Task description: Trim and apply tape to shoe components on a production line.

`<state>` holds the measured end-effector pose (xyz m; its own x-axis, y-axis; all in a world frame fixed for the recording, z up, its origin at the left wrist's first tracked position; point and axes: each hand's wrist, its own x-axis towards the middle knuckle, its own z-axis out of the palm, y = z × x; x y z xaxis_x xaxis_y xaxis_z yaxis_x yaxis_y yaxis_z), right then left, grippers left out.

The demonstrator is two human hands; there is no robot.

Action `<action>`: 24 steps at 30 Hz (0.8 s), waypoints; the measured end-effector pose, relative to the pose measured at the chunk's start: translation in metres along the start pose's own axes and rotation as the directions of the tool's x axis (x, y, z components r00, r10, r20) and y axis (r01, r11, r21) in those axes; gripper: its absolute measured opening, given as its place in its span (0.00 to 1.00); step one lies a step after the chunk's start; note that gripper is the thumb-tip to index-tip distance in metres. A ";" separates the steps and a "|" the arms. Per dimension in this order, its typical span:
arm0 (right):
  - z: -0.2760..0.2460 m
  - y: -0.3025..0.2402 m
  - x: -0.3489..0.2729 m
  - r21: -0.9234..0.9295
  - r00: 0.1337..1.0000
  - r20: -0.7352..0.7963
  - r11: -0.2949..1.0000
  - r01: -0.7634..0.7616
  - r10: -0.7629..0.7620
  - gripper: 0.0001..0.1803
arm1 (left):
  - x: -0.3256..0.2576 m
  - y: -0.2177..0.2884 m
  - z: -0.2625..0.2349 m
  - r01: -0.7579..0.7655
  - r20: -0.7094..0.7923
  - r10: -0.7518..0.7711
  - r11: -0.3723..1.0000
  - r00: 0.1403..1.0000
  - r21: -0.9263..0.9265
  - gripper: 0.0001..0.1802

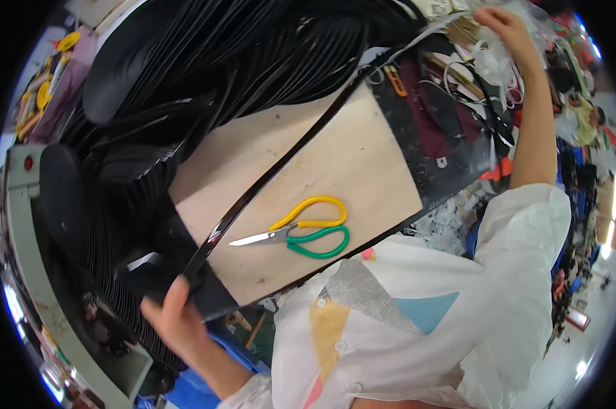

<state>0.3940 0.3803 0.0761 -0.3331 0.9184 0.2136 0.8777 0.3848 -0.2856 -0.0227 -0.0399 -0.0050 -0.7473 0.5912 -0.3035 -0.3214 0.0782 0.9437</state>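
Running from pinching right hand (507,28), a black strip (274,170) reaches left hand (179,324), grip unclear

Glossy black strip (280,162) spans beige rectangular board (383,167) | left hand (177,319), right hand (502,26) at ends | yellow-and-green-handled steel scissors (280,234) alongside

Hands (175,322): left blurred; black strips (301,58) cut off by top edge.

Strip (287,157) — glossy, smooth, plastic-looking; scissors (280,234) — shiny metal blades (252,239), 2 smooth plastic-looking handles (321,223); board (379,167) matt, lightly marked; shirt (396,361) matt cloth.
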 end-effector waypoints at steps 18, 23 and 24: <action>0.157 -0.212 -0.202 0.699 0.701 0.379 0.684 0.212 -0.604 0.35 | -0.008 -0.021 0.032 -0.070 0.126 0.120 0.936 0.985 -0.345 0.21; 0.141 -0.242 -0.192 0.814 0.613 0.410 0.574 0.089 -0.676 0.35 | -0.010 -0.026 0.040 -0.116 0.119 0.171 0.921 0.978 -0.372 0.22; 0.141 -0.245 -0.192 0.817 0.604 0.418 0.572 0.078 -0.679 0.35 | -0.010 -0.025 0.041 -0.127 0.120 0.184 0.919 0.976 -0.373 0.21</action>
<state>0.1948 0.1231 -0.0268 -0.9408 0.3322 -0.0674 0.1947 0.3670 -0.9096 0.0171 -0.0150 -0.0202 -0.7181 0.6878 -0.1066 -0.4170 -0.3025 0.8571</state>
